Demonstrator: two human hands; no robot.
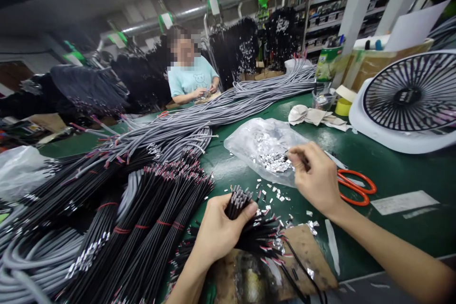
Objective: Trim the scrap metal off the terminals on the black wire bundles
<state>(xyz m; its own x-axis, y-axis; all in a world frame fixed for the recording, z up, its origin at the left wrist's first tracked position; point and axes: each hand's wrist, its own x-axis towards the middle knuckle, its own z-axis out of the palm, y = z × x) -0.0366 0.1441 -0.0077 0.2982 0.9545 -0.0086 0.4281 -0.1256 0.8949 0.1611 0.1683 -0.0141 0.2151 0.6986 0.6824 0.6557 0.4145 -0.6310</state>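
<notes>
My left hand is closed around a bundle of black cables, its silvery ends pointing up. My right hand reaches over a clear plastic bag holding a heap of small silver metal pieces; thumb and fingers are pinched together at the heap, and what they hold is too small to name. More silver pieces lie scattered on the green table between my hands. Loose black cables lie under my left hand.
Orange scissors lie right of my right hand. A white fan stands at the far right. Large piles of black cables and grey cables cover the left. A person in a light-blue shirt works across the table.
</notes>
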